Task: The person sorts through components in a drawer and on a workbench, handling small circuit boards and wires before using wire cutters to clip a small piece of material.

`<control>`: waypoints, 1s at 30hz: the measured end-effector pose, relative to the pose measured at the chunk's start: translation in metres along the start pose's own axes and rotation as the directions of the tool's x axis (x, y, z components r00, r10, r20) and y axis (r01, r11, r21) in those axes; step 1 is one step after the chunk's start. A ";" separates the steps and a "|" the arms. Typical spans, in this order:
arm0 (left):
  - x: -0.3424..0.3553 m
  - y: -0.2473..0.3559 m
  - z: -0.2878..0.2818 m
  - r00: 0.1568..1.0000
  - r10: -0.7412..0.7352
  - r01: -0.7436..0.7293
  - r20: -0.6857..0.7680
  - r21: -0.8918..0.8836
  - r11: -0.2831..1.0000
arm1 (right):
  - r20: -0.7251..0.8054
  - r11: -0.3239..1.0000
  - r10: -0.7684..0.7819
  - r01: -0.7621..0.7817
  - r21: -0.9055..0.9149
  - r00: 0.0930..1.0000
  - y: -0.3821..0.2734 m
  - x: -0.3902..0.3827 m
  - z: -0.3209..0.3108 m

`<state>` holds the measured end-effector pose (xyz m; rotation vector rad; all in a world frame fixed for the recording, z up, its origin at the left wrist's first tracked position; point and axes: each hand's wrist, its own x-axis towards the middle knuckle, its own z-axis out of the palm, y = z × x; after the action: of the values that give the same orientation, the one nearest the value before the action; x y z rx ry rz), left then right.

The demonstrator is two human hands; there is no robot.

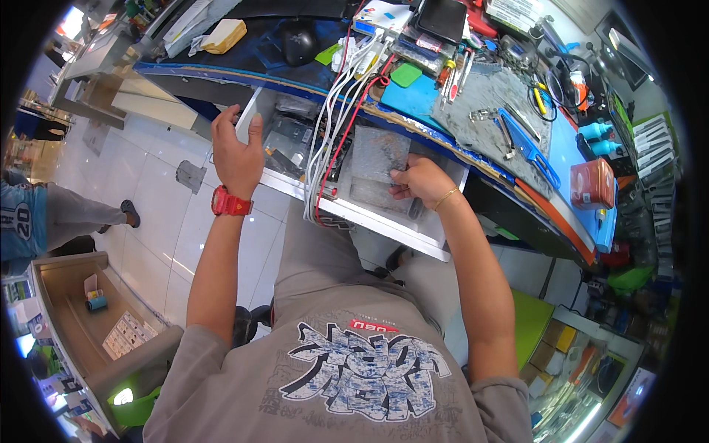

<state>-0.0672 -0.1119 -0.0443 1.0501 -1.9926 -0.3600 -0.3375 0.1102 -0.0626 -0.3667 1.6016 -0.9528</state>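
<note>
Packet [378,155], grey and flat, lies in the right half of the pulled-out drawer [384,224], below the front edge of the worktop [473,157]. The right hand [427,181] pinches its right edge, thumb on top and the other fingers curled. The left hand [240,144] is at the drawer's left wall, thumb and fingers apart on either side of its top; how firmly it grasps, I cannot tell.

Left of the packet, white cables [312,166] and a red cable [342,140] hang from the worktop across the drawer and over its front. Beyond them, dark flat packs [289,139] fill the drawer's left part.

On the worktop are a black mouse [299,44] at the left, a green piece [406,74] near the middle, and a blue tool [526,144] and reddish tin [592,182] at the right. At far left, another person's leg [81,213] stands on the tiled floor [159,170].
</note>
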 end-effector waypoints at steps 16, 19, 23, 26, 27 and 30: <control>0.000 0.000 0.000 1.000 -0.003 0.003 0.001 -0.007 1.000 | -0.009 1.000 0.003 -0.003 -0.020 1.000 -0.001 -0.002 0.003; 0.000 0.000 0.000 1.000 -0.002 0.002 0.000 -0.013 1.000 | -0.011 1.000 0.007 -0.007 -0.025 1.000 -0.002 -0.003 0.003; 0.000 -0.001 0.000 1.000 0.000 0.000 0.000 -0.010 1.000 | -0.010 1.000 -0.011 0.011 -0.022 1.000 -0.002 -0.003 0.003; 0.000 -0.001 0.000 1.000 0.001 -0.001 0.003 -0.008 1.000 | -0.012 1.000 0.000 0.000 -0.023 1.000 -0.002 -0.003 0.003; 0.000 -0.001 0.000 1.000 0.002 -0.002 0.004 -0.012 1.000 | -0.012 1.000 0.000 -0.001 -0.022 1.000 -0.002 -0.004 0.003; 0.000 -0.001 0.000 1.000 0.010 -0.010 0.006 -0.004 1.000 | -0.015 1.000 0.000 0.000 -0.010 1.000 -0.002 -0.003 0.003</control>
<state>-0.0665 -0.1126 -0.0454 1.0372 -2.0008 -0.3624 -0.3345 0.1104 -0.0589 -0.3673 1.6202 -0.9494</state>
